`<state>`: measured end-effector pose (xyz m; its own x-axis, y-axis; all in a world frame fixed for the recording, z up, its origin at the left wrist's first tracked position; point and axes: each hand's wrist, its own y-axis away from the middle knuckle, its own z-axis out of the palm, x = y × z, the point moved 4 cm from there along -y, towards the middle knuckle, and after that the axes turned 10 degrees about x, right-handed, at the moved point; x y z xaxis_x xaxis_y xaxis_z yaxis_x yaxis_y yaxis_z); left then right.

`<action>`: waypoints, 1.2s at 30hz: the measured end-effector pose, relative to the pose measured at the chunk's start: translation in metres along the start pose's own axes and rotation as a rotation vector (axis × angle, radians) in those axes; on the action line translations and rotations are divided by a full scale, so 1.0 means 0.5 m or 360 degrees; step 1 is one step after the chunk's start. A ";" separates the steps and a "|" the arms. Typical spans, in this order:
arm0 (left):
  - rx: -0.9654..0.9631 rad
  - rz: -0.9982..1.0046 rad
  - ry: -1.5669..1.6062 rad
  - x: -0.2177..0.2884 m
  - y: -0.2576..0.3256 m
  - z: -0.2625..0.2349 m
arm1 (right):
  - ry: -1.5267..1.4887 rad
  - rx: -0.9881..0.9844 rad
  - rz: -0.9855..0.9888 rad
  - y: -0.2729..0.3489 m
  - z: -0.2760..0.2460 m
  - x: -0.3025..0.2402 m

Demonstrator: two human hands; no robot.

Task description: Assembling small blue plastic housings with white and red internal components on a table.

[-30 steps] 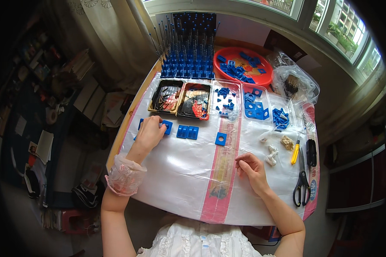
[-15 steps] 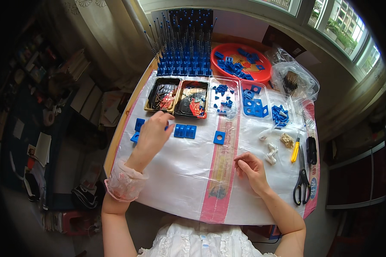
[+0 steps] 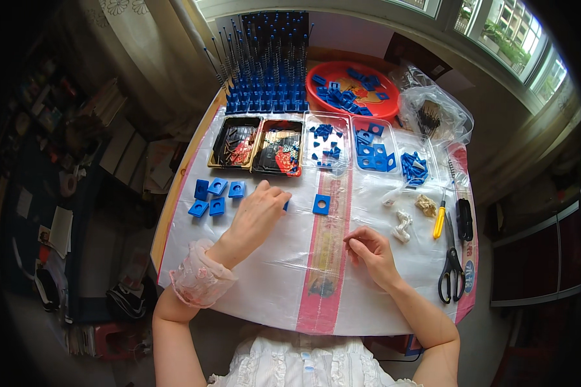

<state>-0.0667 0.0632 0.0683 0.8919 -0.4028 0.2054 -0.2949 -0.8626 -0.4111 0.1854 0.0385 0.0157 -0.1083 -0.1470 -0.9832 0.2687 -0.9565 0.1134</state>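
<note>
My left hand (image 3: pixel 257 213) lies palm down on the plastic-covered table (image 3: pixel 258 290), its fingers resting over small blue square pieces whose edge shows at its fingertips. Several more blue square plates (image 3: pixel 216 195) lie just left of it. A single blue square plate with a hole (image 3: pixel 321 204) sits to its right. My right hand (image 3: pixel 370 252) rests lower on the sheet with fingers curled and pinched together; whether it holds anything is hidden.
Two black trays (image 3: pixel 258 143) and clear trays of blue parts (image 3: pixel 348 145) line the back. Behind them stand a blue rack of rods (image 3: pixel 265 64) and a red bowl (image 3: pixel 352 93). Scissors (image 3: pixel 452 258), a yellow-handled tool (image 3: pixel 439 222) and a plastic bag (image 3: pixel 436 113) lie right.
My left hand moved from the left blue pieces toward the trays, then right and down onto the pieces in the middle. My right hand stayed in place.
</note>
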 end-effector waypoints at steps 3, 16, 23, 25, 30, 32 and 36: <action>-0.0029 0.0021 0.0006 0.026 0.004 0.000 | 0.0006 -0.0019 -0.0025 0.000 0.000 -0.001; 0.0050 0.0144 0.0196 0.073 -0.063 0.060 | -0.0007 -0.0054 -0.0024 0.001 -0.001 0.003; -0.0090 0.0090 0.0187 0.064 -0.071 0.086 | -0.0019 -0.0063 0.0000 0.000 0.000 0.003; -0.0123 0.0044 0.0129 0.068 -0.074 0.079 | -0.0022 -0.0044 -0.0020 0.001 0.000 0.002; -0.0030 0.0080 0.0451 0.117 -0.056 0.038 | -0.0143 0.0180 0.0042 -0.003 -0.014 -0.004; -0.0119 0.0062 0.0732 0.146 -0.040 0.038 | -0.0247 0.0240 0.0098 -0.005 -0.015 -0.007; -0.0086 0.0217 0.0835 0.195 -0.013 0.036 | -0.0298 0.0228 0.0086 -0.007 -0.022 0.001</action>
<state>0.0283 0.0352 0.0753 0.5573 -0.5991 0.5749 -0.4257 -0.8006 -0.4216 0.1949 0.0446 0.0132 -0.2764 -0.2300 -0.9331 0.1420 -0.9700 0.1971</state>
